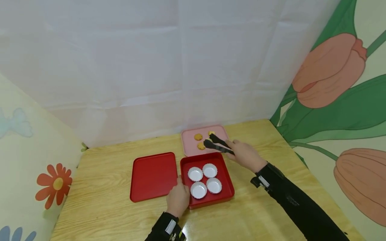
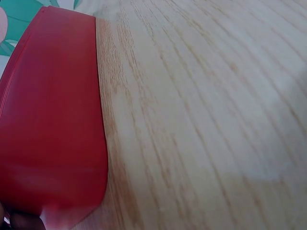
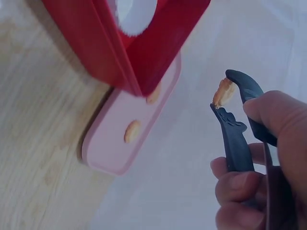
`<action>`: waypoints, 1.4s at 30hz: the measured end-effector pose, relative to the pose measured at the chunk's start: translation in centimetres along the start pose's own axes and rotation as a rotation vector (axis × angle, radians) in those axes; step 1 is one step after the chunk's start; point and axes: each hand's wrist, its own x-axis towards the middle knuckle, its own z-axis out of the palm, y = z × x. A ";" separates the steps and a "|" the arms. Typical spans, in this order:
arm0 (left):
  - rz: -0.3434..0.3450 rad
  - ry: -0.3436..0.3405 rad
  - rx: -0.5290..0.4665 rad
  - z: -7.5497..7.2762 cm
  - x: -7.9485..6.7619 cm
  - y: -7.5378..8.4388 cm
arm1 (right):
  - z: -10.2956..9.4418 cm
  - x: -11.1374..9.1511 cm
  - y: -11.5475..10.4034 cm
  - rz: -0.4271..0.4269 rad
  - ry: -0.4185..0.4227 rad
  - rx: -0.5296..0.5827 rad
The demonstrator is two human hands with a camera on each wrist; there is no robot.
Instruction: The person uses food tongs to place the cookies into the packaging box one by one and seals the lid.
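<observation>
My left hand (image 1: 178,199) holds the left wall of a red square box (image 1: 227,190). Inside the box sit several white fluted paper cups (image 1: 198,190), grouped together. My right hand (image 1: 245,155) grips black tongs (image 1: 215,146) over the near right part of a pink tray (image 1: 189,147). In the right wrist view, a small golden cookie (image 3: 224,92) is caught between the tips of the tongs, raised off the tray. Other cookies (image 1: 198,137) lie on the tray, partly hidden by the tongs in the head view.
A flat red lid (image 1: 154,177) lies on the wooden table (image 1: 105,187), left of the box. The pink tray stands just behind the box, near a white cloth backdrop (image 1: 135,67). Painted flower panels (image 1: 328,70) border the table on both sides.
</observation>
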 end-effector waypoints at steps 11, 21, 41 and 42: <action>0.003 0.001 0.009 0.1 0.2 -0.2 | 2.8 -3.6 -1.6 -0.085 -0.125 -0.104; 0.000 0.007 -0.001 0.1 0.3 -0.1 | 4.0 -4.4 -1.6 -0.086 -0.152 -0.110; 0.010 0.041 0.010 0.4 0.2 0.0 | 4.5 -4.5 -1.5 -0.063 -0.144 -0.087; 0.008 0.040 0.011 0.4 0.2 0.0 | 4.5 -4.5 -1.5 -0.060 -0.147 -0.086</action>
